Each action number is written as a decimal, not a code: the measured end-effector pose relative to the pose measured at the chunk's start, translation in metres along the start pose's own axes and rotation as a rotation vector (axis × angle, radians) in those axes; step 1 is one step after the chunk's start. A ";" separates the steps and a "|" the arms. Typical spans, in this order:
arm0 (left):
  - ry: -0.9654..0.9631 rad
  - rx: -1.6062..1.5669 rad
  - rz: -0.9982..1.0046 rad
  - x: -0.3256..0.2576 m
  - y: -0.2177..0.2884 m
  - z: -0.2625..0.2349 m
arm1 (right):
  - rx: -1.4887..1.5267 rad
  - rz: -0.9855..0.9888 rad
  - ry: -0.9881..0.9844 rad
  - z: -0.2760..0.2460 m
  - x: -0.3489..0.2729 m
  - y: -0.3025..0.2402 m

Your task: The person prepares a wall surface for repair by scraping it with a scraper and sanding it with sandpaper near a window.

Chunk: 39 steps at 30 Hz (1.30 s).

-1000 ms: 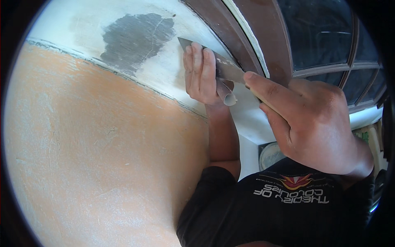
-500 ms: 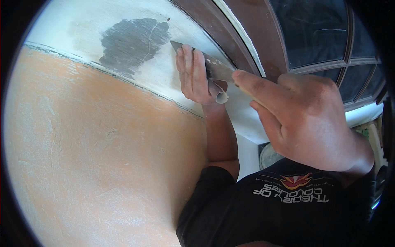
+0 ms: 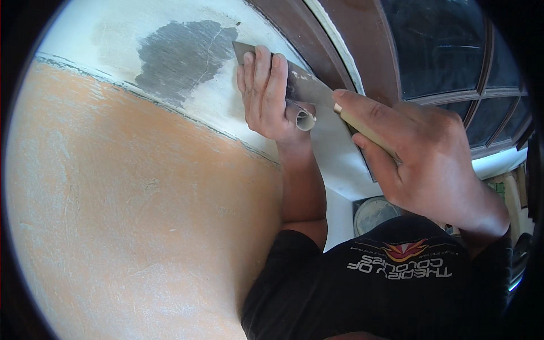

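Observation:
My right hand (image 3: 419, 153) grips the pale handle of a putty knife (image 3: 314, 93), with the index finger stretched toward its metal blade. The blade slants up and left, its corner showing just past the fingers of my left hand (image 3: 266, 93). Those fingers lie bent across the blade, and the same hand is closed around a small rolled sheet (image 3: 305, 119), dark outside and pale inside, perhaps sandpaper. Left of the blade corner is a grey patch (image 3: 178, 59) on the white wall band (image 3: 116, 42), with a thin crack running through it.
Below the white band spreads an orange, scuffed wall (image 3: 136, 187), divided off by a rough dark line. A brown frame (image 3: 362, 39) with dark window panes (image 3: 442, 51) stands at upper right. A round pale container (image 3: 375, 214) is partly visible beyond my black shirt (image 3: 368, 289).
Both hands have shifted slightly upward, with the left fingers lying further over the blade. My right hand has tilted, so more of the knife's handle shows.

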State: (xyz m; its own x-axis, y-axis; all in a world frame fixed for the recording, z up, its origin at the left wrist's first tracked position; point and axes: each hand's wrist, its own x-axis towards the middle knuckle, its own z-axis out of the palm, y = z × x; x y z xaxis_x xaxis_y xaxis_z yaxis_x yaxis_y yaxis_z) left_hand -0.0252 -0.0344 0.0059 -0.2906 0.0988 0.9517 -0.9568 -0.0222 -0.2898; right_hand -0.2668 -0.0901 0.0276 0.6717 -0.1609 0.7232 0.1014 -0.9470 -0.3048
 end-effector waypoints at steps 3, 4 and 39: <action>-0.011 -0.028 -0.016 -0.005 0.001 -0.003 | 0.015 -0.002 -0.079 -0.008 -0.001 -0.001; -0.024 -0.057 -0.028 -0.006 0.002 -0.002 | 0.014 0.006 -0.089 -0.010 -0.002 0.000; 0.003 -0.062 0.019 -0.003 0.001 0.004 | 0.026 0.006 -0.038 -0.005 -0.007 0.002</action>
State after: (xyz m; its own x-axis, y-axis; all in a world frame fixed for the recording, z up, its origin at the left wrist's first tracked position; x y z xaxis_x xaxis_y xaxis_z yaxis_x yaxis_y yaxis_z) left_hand -0.0254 -0.0392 0.0033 -0.3083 0.1017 0.9459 -0.9489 0.0379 -0.3133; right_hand -0.2754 -0.0919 0.0254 0.6997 -0.1555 0.6973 0.1156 -0.9385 -0.3253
